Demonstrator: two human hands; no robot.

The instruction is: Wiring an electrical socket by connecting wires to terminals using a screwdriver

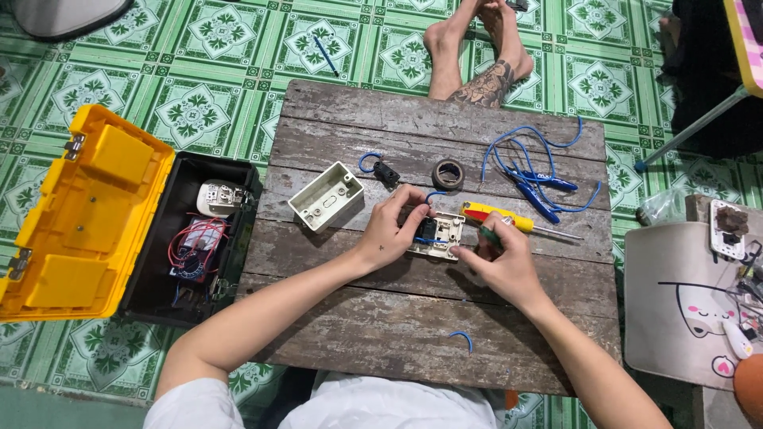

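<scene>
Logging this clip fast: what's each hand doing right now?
Left hand: closed, fingers gripping the switch plate on the wooden table.
Right hand: closed on a small green-handled tool at the plate's edge.

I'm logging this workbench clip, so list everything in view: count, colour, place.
weathered wooden plank table: one, grey, centre
white plastic switch plate: one, table centre, under both hands
hollow white plastic wall box: one, left of the plate
roll of black tape: one, upper table
yellow-handled screwdriver: one, right of the plate
blue-handled pliers: one pair, upper right
loose blue wires: several, upper right; a short piece near the front edge
open yellow-lidded toolbox: one, black tray, floor left
green patterned floor tiles: all around
another person's bare feet: two, beyond the table
left hand: on the plate
right hand: fingers pinch a small green tool
</scene>
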